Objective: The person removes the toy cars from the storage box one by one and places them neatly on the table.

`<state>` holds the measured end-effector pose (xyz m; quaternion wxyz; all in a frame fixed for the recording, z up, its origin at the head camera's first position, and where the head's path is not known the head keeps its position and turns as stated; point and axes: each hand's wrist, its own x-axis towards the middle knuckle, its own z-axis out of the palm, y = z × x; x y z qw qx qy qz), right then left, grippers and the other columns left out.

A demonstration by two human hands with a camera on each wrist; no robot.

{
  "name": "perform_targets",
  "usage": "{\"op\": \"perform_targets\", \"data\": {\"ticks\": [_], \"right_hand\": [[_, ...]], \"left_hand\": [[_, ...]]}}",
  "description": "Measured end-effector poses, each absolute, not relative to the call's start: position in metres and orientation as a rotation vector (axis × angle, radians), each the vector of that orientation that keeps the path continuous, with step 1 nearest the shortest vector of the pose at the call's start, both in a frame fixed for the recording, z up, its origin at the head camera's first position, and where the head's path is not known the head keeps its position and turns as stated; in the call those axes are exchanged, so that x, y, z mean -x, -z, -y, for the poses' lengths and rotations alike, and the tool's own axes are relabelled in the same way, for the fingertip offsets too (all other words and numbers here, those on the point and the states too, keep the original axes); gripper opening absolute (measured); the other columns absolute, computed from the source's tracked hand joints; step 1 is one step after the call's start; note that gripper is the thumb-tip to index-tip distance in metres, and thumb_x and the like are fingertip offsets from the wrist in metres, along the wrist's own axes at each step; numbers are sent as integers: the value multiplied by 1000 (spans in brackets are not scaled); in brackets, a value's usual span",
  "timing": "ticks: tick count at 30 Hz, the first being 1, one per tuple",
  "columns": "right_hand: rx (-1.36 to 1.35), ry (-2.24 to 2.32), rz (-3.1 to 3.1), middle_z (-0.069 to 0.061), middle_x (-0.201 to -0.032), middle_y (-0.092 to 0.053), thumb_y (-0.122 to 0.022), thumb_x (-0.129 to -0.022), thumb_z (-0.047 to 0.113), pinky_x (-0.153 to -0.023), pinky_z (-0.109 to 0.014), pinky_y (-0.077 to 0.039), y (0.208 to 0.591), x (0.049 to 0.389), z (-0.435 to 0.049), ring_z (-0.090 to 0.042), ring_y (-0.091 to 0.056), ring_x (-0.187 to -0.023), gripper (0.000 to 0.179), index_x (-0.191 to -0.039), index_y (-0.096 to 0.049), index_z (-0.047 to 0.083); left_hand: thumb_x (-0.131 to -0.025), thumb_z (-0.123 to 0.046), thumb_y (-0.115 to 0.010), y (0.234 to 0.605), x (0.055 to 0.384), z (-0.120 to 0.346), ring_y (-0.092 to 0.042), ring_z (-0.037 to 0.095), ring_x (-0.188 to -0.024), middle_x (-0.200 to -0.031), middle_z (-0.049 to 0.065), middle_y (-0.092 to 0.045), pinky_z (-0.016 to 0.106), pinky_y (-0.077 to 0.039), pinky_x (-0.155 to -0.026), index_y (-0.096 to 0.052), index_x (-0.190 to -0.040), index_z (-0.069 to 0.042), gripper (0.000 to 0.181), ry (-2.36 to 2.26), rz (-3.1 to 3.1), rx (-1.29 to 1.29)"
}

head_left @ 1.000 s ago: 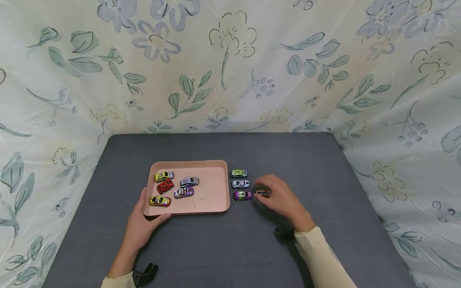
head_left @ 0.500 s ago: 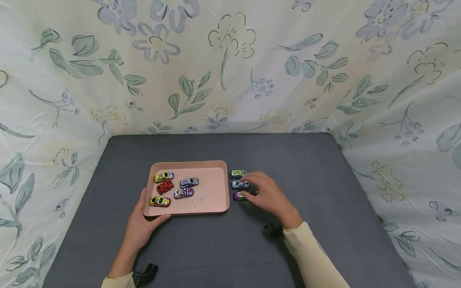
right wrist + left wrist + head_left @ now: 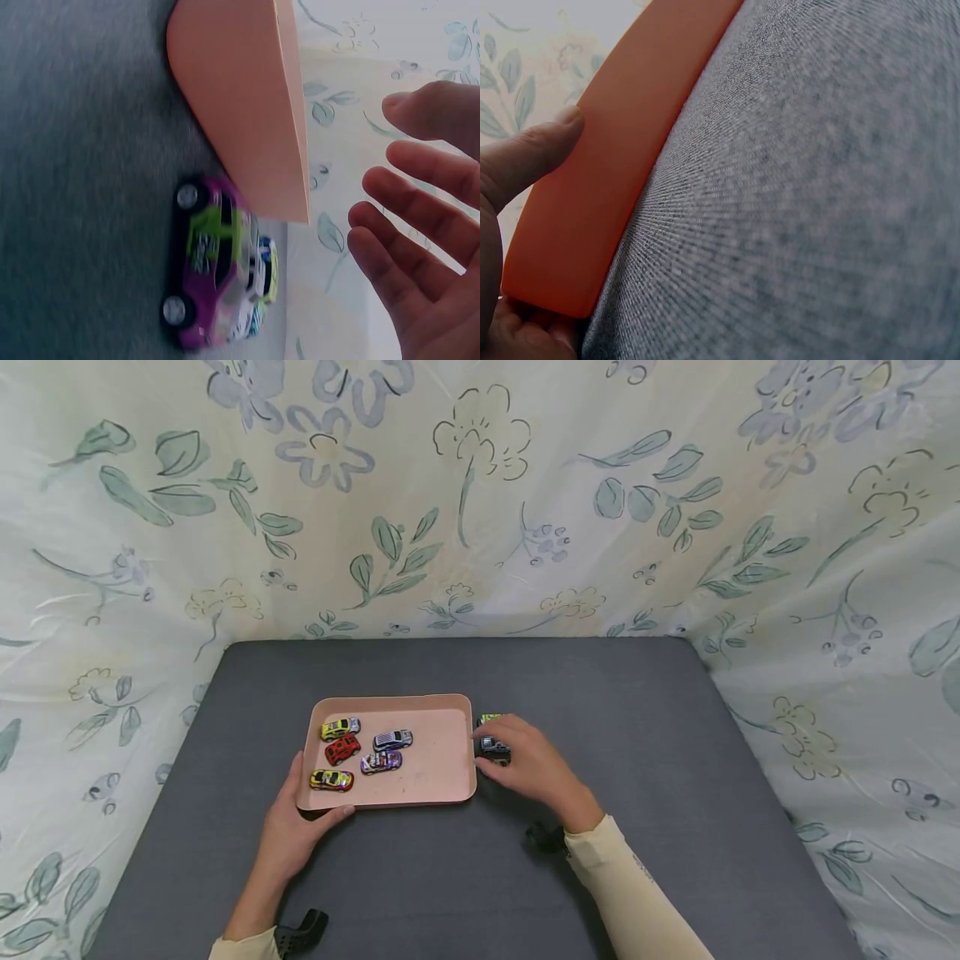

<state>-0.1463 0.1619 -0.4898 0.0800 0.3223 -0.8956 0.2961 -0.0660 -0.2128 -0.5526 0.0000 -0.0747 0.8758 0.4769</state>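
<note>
The left hand [image 3: 288,835] held the near left corner of the pink tray [image 3: 442,752]; its thumb [image 3: 549,146] lay along the outer wall, and its fingers [image 3: 534,341] showed at the end of the tray, partly beneath it. The tray sat on the grey desk [image 3: 645,718], to the right of those fingers.

The right hand [image 3: 536,768] was over the desk at the opposite end of the tray. Its fingers [image 3: 427,214] were extended and spread apart, with the palm bare. In the head view, a grey-white car [image 3: 495,747] appeared between the thumb and fingers; contact could not be told. A green car [image 3: 490,718] was partly hidden beyond the right fingertips. The purple car [image 3: 217,262] stood on its wheels on the desk, below the right fingers, just beside the tray wall.

Five cars lay inside the tray. Nearest the left fingers was a yellow and red car [image 3: 332,780], with a red car [image 3: 342,749] and a yellow car [image 3: 341,728] farther from the left thumb. A silver car [image 3: 392,740] and a purple and white car [image 3: 381,762] lay between the two hands. A floral cloth [image 3: 480,552] hung beyond both sets of fingers
</note>
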Motion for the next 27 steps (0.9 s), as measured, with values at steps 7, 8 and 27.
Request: {"op": "perform_targets", "data": {"ticks": [7, 8, 27], "right_hand": [[-1015, -919, 2598, 5, -115, -67, -83, -85, 15, -92, -36, -53, 488, 148, -146, -13, -60, -110, 31, -115, -73, 16], [-1020, -923, 2594, 4, -115, -67, -83, -86, 15, -93, -37, -52, 488, 149, -144, -14, -60, -111, 31, -115, -73, 15], [-1076, -961, 2613, 8, -119, -66, -79, -90, 22, -102, -35, -46, 482, 154, -108, -10, -57, -115, 29, -117, -72, 20]], "left_hand": [[-79, -41, -89, 551, 65, 213, -22, 47, -149, -164, 25, -22, 67, -23, -113, -3, -165, -17, 124, -1510, -2741, 230], [-79, -41, -89, 551, 65, 213, -22, 46, -149, -164, 25, -22, 67, -22, -113, -3, -165, -17, 124, -1510, -2739, 232], [-78, -43, -89, 549, 66, 214, -21, 48, -148, -164, 26, -20, 67, -22, -113, -1, -165, -19, 125, -1489, -2727, 249]]}}
